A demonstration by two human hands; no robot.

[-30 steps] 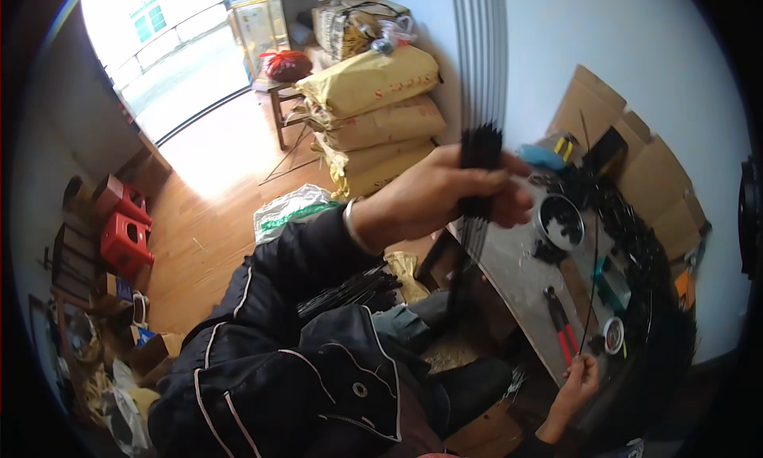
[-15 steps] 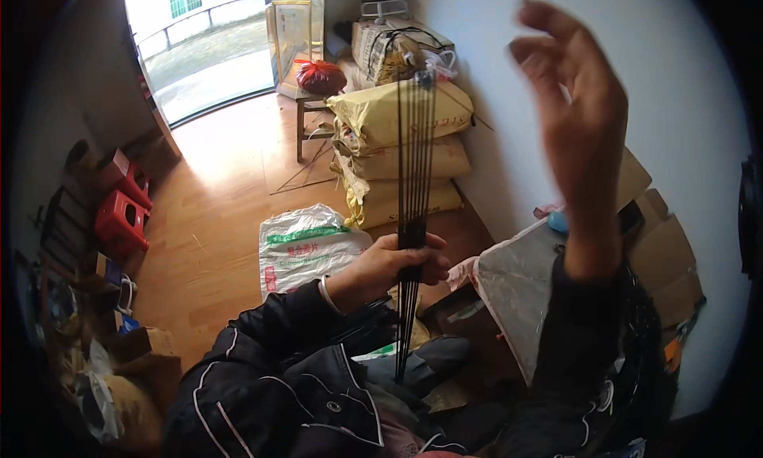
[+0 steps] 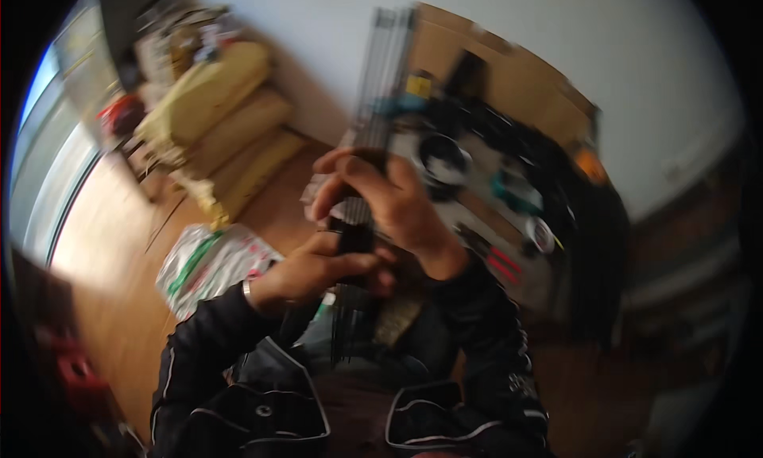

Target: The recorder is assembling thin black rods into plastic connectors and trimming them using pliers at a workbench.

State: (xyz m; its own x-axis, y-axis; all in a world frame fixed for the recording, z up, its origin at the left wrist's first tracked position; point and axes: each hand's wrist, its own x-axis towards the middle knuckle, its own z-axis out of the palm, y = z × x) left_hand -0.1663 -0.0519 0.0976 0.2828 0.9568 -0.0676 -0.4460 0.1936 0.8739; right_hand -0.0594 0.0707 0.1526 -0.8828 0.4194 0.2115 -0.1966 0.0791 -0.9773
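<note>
My left hand (image 3: 318, 267) and right hand (image 3: 389, 200) both clench a bundle of thin dark rods (image 3: 373, 124), held upright before my chest. Behind it, a cluttered grey table (image 3: 477, 220) stands against the white wall (image 3: 556, 45); yellow stuffed sacks (image 3: 214, 116) are stacked on the wooden floor (image 3: 103, 243) by the wall.

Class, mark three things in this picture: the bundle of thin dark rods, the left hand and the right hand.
bundle of thin dark rods (image 3: 385, 69), head view, upper stretch above the hands.
left hand (image 3: 322, 267), head view, back of the hand.
right hand (image 3: 389, 200), head view, back of the hand.
</note>
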